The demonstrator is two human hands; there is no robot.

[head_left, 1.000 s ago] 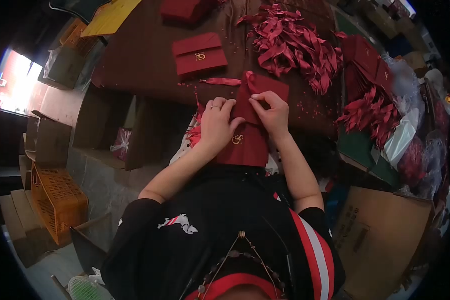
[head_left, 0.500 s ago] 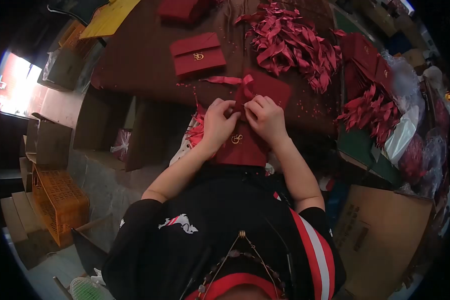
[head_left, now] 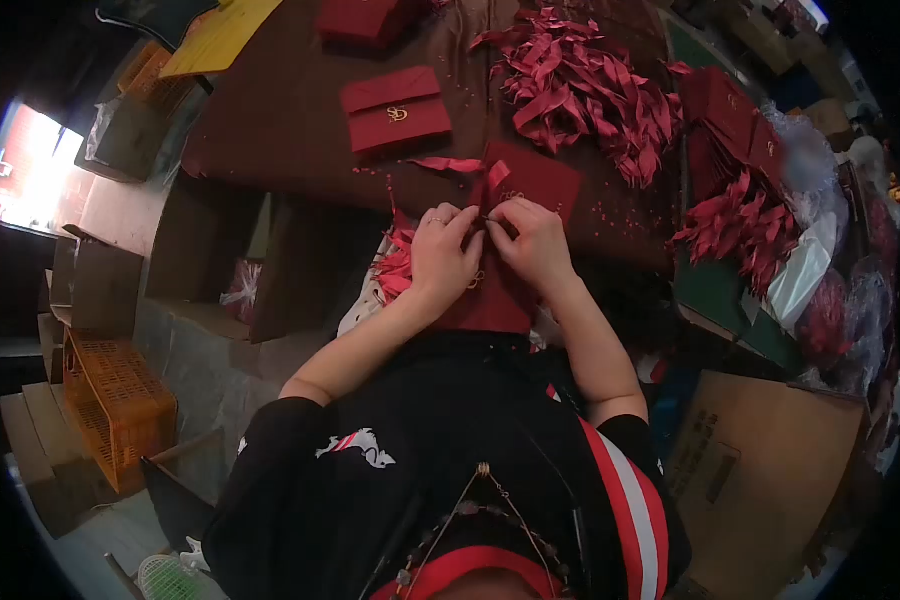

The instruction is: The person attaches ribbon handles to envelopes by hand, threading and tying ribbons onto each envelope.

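Note:
A dark red gift bag point(head_left: 497, 305) with a gold logo lies in front of my body, its far end on the table. My left hand point(head_left: 445, 250) rests over its left side, partly covering the logo, with thumb and fingers pinched. From the right, my right hand point(head_left: 530, 243) pinches at the same spot, fingertips almost touching the left ones. A red satin ribbon point(head_left: 494, 178) runs down to between the fingertips; its exact end there is hidden. Beneath it, farther out, lies another dark red piece point(head_left: 545, 180).
A red box-like bag with a gold logo point(head_left: 397, 112) sits on the brown-covered table point(head_left: 270, 120). A heap of red ribbons point(head_left: 590, 95) lies at the far right. Cartons point(head_left: 765, 470), an orange crate point(head_left: 120, 405) and plastic-wrapped goods point(head_left: 820, 235) stand around.
My left hand has turned inward and moved slightly right over the bag's logo. The ribbon loop has been drawn flatter and narrower. My right hand stays nearly in place.

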